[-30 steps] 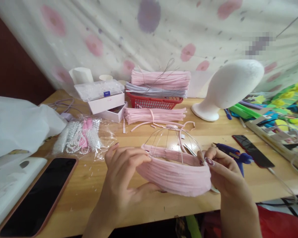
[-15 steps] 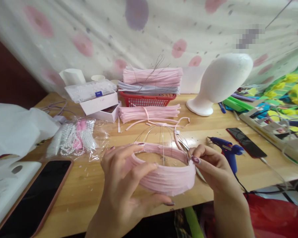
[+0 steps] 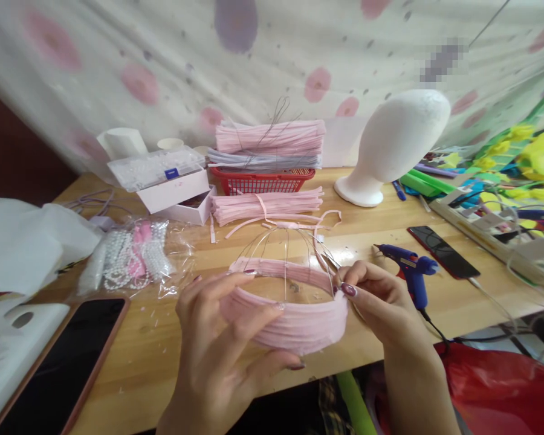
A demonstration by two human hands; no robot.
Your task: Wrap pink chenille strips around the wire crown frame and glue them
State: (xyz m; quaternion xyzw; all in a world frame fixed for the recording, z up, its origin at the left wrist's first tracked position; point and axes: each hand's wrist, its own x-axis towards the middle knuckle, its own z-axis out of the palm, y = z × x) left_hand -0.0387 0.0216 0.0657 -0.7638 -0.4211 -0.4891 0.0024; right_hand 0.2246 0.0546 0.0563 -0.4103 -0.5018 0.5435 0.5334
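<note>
Between my hands is a wire hat frame, its thin wires arching up to a pink-wrapped top. A wide pink band of stacked fuzzy strips runs round its base. My left hand grips the band from the left, fingers over the upper rim and thumb below. At the right end, my right hand pinches the band's upper edge between thumb and forefinger. Whatever lies under those fingertips is hidden. Behind the right hand, a metal tool is partly visible on the table.
A blue glue gun and a phone lie to the right. Pink pipe cleaners lie before a red basket. A white foam head stands behind. Bagged pearl strings and a larger phone are at left.
The view has shifted slightly, so the table things sit a little further left. Both hands keep their hold on the hat frame's pink band, with hardly any change in grip.
</note>
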